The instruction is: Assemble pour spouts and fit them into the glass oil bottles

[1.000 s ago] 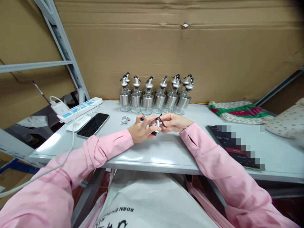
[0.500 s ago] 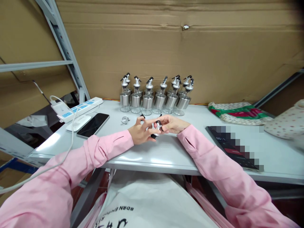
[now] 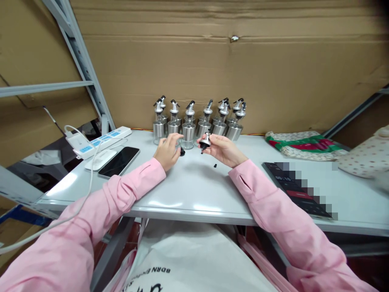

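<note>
My right hand holds a silver and black pourer top between thumb and fingers, its black stopper pointing down. My left hand is over the table to the left, fingers bent and apart, beside a small black part near its thumb. I see nothing held in it. A tiny black piece lies on the table below my right hand. Behind both hands stand several glass and steel bottles with silver and black pourer tops.
At the left are a white power strip, a white charger pad and a black phone with cables. A tablet and a patterned cloth lie at the right. Cardboard rises behind the table.
My hands have moved apart. The left has let go of the pourer top and moved left; the right has lifted the top slightly away. A tiny black piece now shows on the table.
</note>
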Tool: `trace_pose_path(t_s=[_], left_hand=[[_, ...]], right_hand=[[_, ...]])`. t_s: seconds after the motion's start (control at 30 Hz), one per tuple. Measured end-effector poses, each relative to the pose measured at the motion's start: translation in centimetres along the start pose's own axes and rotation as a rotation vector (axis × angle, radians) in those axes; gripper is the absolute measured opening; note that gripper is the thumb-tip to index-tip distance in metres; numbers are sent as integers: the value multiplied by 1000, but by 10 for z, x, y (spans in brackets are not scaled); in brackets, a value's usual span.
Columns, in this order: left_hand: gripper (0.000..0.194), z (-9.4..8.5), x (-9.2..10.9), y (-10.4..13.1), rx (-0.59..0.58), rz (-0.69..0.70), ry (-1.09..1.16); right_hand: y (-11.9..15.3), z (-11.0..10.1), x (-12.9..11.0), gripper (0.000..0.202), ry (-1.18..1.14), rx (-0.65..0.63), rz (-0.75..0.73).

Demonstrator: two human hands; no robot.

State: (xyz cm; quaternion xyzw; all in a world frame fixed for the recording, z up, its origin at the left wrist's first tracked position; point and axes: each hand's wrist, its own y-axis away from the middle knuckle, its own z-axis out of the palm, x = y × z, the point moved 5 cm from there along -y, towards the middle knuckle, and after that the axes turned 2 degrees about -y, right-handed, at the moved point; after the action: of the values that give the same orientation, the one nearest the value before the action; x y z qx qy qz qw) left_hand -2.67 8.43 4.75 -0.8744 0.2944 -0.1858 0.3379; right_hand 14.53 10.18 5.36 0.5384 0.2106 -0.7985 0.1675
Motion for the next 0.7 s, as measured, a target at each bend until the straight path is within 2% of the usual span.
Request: trace_pose_path(t_s=[0.1,0.23,0.33,0.43,0.5,0.6,0.7], left_hand=[[48,11,-5,1,-178,-79,-41],[57,26,4,6,-390,-45,-92],[58,33,8,11,-486,-39,-76],[58,38,7,15,-508,-23,12],[58,41,3,17,-500,-10,79],[57,47,-3,20,-483,-19,137],[57,49,-6,21,-461,-24,151]], right_hand=[[-2,-5,3,16,-29,31,28],[-1,-1,4,16,-145,21,84],[0,2,2,26,-233,20,106],[-1,-5,-2,40,-247,124,59],[-1,-11,-5,43,-262,205,8],[-1,-20,-7,39,-285,323,-42],[1,-27,-5,30,-225,468,-24]])
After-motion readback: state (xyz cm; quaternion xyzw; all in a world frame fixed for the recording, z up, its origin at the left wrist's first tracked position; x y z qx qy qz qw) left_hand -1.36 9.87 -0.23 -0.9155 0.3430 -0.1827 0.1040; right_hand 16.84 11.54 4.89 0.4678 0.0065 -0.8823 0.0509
